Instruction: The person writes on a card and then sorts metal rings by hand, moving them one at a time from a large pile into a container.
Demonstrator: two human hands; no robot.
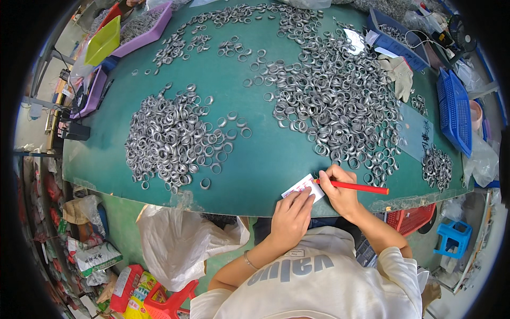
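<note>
My right hand (340, 192) is closed round a red pencil (361, 186), its point resting at a small white paper slip (300, 186) with reddish marks. The fingers of my left hand (291, 215) lie stretched over the slip's lower part and press it to the green tabletop (255, 170) near the front edge. Beyond my hands spreads a large heap of grey metal rings (345, 101). A second pile of rings (170, 135) lies to the left, and a smaller ring pile (437, 169) is at the far right.
Blue baskets (455, 111) and a blue bin (398, 45) stand along the right, with a work glove (398, 74) beside the big heap. Purple and lime-green trays (104, 41) are at the upper left. A white sack (180, 239) stands below the front edge.
</note>
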